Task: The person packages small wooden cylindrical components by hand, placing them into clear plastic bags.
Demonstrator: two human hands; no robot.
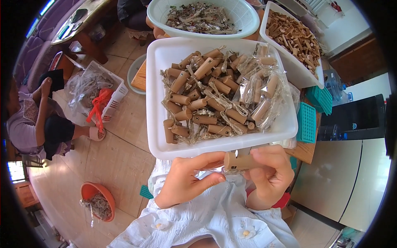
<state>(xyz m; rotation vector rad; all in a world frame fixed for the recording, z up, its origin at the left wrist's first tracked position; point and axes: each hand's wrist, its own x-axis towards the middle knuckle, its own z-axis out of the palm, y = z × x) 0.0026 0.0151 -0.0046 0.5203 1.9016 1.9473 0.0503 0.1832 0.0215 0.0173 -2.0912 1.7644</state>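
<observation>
In front of my lap I hold a brown tube lying sideways, with a small dark square hole and a light notch near its left end. My right hand wraps its fingers and thumb round the tube's right part. My left hand closes on the left end, forefinger behind and thumb below. Thin clear or silvery strands show under the tube, partly hidden by the fingers. Just beyond both hands stands a white tray heaped with similar brown tubes, bundled wire-like strands and clear plastic bags.
Behind the tray are a pale green basin of small tangled parts and a white bin of brown pieces. Teal crates stand at right. A white basket, an orange bucket and a seated person are at left.
</observation>
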